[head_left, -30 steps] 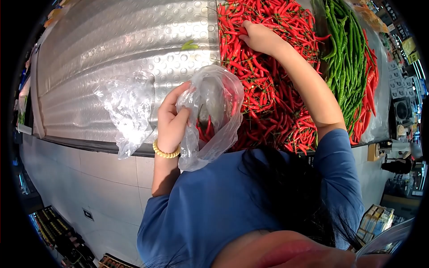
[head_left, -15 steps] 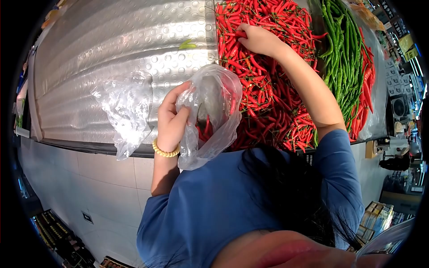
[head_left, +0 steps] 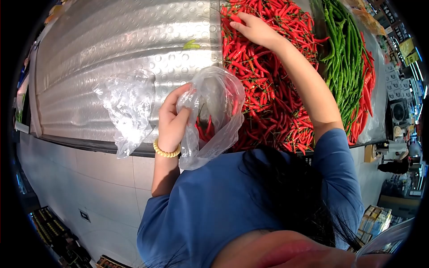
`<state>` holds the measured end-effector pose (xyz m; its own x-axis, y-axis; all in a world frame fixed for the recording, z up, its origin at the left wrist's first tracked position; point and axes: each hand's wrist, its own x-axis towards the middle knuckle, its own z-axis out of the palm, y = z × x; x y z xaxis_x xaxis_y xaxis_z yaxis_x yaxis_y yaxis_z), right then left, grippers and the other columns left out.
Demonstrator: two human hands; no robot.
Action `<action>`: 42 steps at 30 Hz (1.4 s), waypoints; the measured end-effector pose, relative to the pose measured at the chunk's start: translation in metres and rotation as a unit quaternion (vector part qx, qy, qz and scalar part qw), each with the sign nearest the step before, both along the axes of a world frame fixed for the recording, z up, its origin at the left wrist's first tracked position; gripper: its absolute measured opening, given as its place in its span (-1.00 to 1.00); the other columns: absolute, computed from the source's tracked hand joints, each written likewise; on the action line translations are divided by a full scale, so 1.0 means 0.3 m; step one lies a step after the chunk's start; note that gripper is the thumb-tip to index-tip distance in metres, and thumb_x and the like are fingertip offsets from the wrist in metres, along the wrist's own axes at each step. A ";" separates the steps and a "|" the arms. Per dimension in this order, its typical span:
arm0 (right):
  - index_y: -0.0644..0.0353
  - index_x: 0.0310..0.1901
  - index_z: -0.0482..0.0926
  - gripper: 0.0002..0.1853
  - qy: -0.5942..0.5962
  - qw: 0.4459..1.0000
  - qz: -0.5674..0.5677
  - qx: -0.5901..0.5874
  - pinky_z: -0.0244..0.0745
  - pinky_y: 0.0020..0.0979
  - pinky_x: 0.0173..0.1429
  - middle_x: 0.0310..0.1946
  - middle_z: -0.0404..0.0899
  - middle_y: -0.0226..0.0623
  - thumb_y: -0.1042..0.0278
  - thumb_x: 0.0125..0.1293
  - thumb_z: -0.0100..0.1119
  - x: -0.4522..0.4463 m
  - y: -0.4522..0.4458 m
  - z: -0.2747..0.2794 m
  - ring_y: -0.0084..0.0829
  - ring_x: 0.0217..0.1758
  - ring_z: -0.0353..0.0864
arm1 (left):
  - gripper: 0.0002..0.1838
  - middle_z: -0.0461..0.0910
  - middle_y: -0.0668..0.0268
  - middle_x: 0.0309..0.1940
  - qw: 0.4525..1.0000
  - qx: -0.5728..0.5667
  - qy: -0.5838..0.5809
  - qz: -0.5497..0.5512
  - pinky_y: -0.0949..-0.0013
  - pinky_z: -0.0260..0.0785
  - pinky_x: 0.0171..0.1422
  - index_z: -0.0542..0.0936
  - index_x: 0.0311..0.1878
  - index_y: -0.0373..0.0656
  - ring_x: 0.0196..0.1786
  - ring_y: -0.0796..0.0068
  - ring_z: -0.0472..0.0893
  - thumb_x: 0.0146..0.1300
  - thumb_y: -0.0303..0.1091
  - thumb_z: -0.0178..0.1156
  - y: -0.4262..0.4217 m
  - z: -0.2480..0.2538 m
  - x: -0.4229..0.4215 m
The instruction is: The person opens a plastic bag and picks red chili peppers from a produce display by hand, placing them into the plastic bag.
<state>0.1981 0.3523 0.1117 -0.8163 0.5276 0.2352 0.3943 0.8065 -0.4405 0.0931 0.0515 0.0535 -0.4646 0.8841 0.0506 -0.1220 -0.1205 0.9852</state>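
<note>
My left hand (head_left: 172, 118) is closed on the rim of a clear plastic bag (head_left: 190, 147), its thumb pressing the film. The bag's mouth gapes upward, and a few red chilies (head_left: 207, 129) show inside. Over the far part of a heap of small red chili peppers (head_left: 257, 94) reaches my right hand (head_left: 254, 29). A red chili pepper (head_left: 235, 18) shows at its pinched fingertips, partly covered by the fingers. A yellow beaded bracelet (head_left: 166, 152) circles my left wrist.
Another crumpled clear plastic bag (head_left: 127, 105) lies on the dimpled metallic counter mat (head_left: 89, 58), with a small yellow-green piece (head_left: 191, 44) farther back. Long green peppers (head_left: 342, 62) and longer red peppers (head_left: 365, 105) are piled on the right. The counter's dark front edge (head_left: 85, 145) runs before me.
My right hand has moved slightly away from me and left across the chili heap, with red still at its fingertips. My left hand and the bag have hardly moved.
</note>
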 end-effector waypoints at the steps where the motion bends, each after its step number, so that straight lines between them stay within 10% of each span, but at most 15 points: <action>1: 0.37 -0.16 0.42 -0.58 -0.007 1.000 0.001 0.029 0.39 -0.14 -0.01 -0.24 0.54 0.11 0.06 0.29 0.02 -0.017 0.010 -0.021 0.05 -0.11 0.52 | -0.42 0.52 0.30 0.02 1.000 -0.001 0.005 0.002 0.71 0.16 -0.52 0.38 0.19 -0.26 -0.57 0.81 0.30 0.01 -0.69 -0.15 0.003 -0.001 0.002; 13: 0.24 0.04 0.36 -0.54 0.011 0.994 -0.112 0.005 0.42 -0.20 0.04 -0.19 0.57 0.01 0.11 0.21 0.12 -0.119 0.053 -0.097 -0.02 -0.04 0.54 | -0.46 0.54 0.32 -0.03 1.000 -0.002 0.011 -0.007 0.72 0.16 -0.50 0.41 0.15 -0.25 -0.55 0.82 0.29 0.01 -0.68 -0.13 -0.003 -0.008 -0.004; 22: 0.28 -0.11 0.30 -0.76 0.234 0.968 -0.054 0.070 0.35 -0.22 -0.07 -0.32 0.40 0.01 0.31 0.32 -0.03 -0.012 0.081 0.036 -0.16 -0.19 0.44 | -0.45 0.52 0.28 -0.02 1.000 0.001 0.002 -0.019 0.68 0.20 -0.47 0.38 0.16 -0.26 -0.52 0.82 0.34 0.02 -0.76 -0.16 -0.006 -0.015 -0.017; 27: 0.28 0.03 0.38 -0.57 -0.017 0.991 -0.094 -0.096 0.39 -0.24 0.08 -0.13 0.56 0.05 0.11 0.28 0.07 -0.003 0.132 0.023 -0.03 0.01 0.53 | -0.45 0.53 0.29 -0.03 1.000 -0.006 0.004 -0.023 0.68 0.20 -0.47 0.38 0.15 -0.26 -0.51 0.82 0.33 0.03 -0.76 -0.16 0.001 -0.013 -0.015; 31: 0.37 -0.03 0.38 -0.57 -0.061 0.992 -0.084 0.065 0.38 -0.10 0.02 -0.21 0.54 0.20 0.11 0.30 -0.03 -0.052 0.097 -0.053 0.11 -0.08 0.52 | -0.46 0.53 0.31 -0.04 1.000 -0.004 0.007 -0.028 0.69 0.20 -0.46 0.39 0.14 -0.26 -0.51 0.82 0.33 0.02 -0.76 -0.16 0.012 -0.017 -0.012; 40: 0.37 -0.05 0.44 -0.57 0.027 0.993 -0.112 0.036 0.46 -0.21 0.03 -0.22 0.58 0.08 0.27 0.06 0.16 -0.078 0.056 -0.090 -0.04 -0.10 0.58 | -0.46 0.53 0.32 -0.05 1.000 -0.007 0.018 -0.015 0.70 0.15 -0.51 0.40 0.14 -0.25 -0.56 0.82 0.28 0.01 -0.70 -0.13 0.008 -0.025 -0.007; 42: 0.34 0.12 0.34 -0.52 0.052 0.987 -0.096 -0.122 0.49 -0.41 -0.15 -0.31 0.60 -0.16 0.36 0.16 0.12 -0.052 0.072 -0.056 -0.40 -0.29 0.60 | -0.47 0.53 0.31 -0.05 1.000 -0.008 0.017 -0.016 0.70 0.15 -0.51 0.40 0.14 -0.25 -0.56 0.82 0.28 0.01 -0.69 -0.13 0.008 -0.027 -0.009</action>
<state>0.1824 0.3739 0.0948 -0.6740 0.7214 0.1587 0.4724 0.5862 -0.6582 0.0905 0.0539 0.0453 -0.4348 0.8991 0.0508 -0.0917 -0.1004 0.9907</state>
